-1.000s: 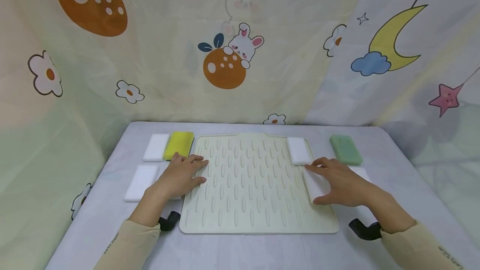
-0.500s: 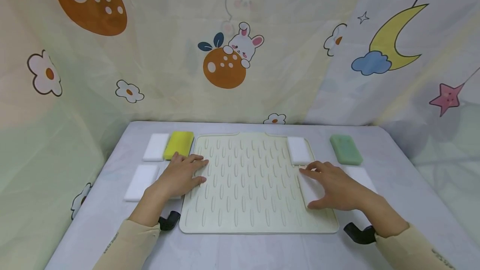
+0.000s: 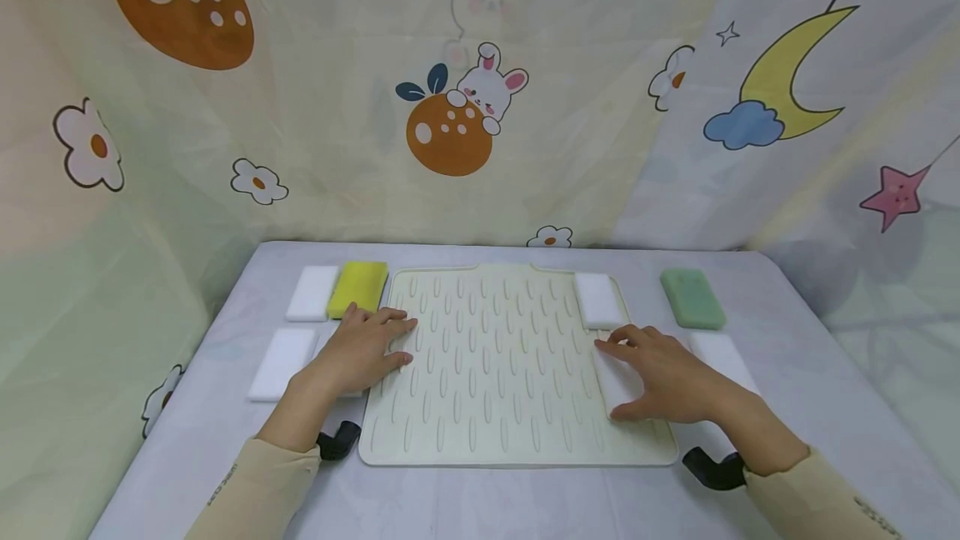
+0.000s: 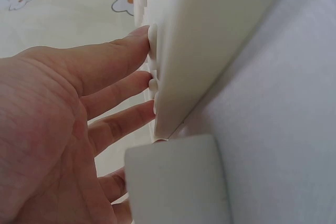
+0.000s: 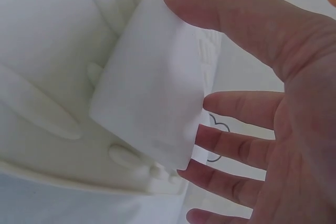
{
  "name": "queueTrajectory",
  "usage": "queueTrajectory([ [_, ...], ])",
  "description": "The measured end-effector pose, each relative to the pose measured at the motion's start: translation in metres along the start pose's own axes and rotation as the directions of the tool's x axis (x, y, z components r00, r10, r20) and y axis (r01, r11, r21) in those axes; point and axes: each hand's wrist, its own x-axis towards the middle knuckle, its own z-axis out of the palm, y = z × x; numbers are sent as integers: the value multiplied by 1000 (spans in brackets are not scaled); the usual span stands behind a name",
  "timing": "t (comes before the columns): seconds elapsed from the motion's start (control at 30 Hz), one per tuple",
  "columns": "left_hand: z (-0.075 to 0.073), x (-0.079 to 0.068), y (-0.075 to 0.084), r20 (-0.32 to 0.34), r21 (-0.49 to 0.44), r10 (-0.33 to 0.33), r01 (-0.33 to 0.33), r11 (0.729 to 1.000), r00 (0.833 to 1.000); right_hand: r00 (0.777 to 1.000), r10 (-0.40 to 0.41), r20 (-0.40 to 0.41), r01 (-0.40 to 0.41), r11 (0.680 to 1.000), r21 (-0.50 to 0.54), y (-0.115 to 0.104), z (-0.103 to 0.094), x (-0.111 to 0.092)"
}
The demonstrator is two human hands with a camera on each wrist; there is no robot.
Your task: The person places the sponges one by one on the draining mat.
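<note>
A cream ridged mat (image 3: 517,450) lies mid-table. My left hand (image 3: 358,352) lies over its left edge, thumb and fingertips touching the ridges in the left wrist view; a pale block (image 4: 176,182) sits beneath that hand. At the mat's right side, my right hand (image 3: 667,373) holds a white sponge block (image 5: 149,77) between thumb and fingertips. The block rests over the ridges near the mat's right edge, partly hidden by the hand in the head view. Just behind it, another white sponge block (image 3: 597,301) lies on the mat's far right corner.
Left of the mat lie a yellow sponge (image 3: 360,286) and white blocks, one at the back (image 3: 311,294) and one nearer (image 3: 283,365). On the right are a green sponge (image 3: 692,298) and a white block (image 3: 723,357) partly behind the right wrist. A patterned curtain (image 3: 337,107) encloses the table.
My right hand has slid the white sponge block slightly left and nearer to me on the mat. The left hand has stayed in place.
</note>
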Motion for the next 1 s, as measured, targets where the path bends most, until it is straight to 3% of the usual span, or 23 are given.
queueTrajectory([
  [0.5, -1, -1, 0, 5, -16, -15, 15, 1000, 1000, 999, 31, 24, -31, 999, 36, -1, 6, 2],
  [1.0, -1, -3, 2, 15, -16, -24, 24, 1000, 1000, 999, -5, -38, 7, 999, 45, 0, 9, -6],
])
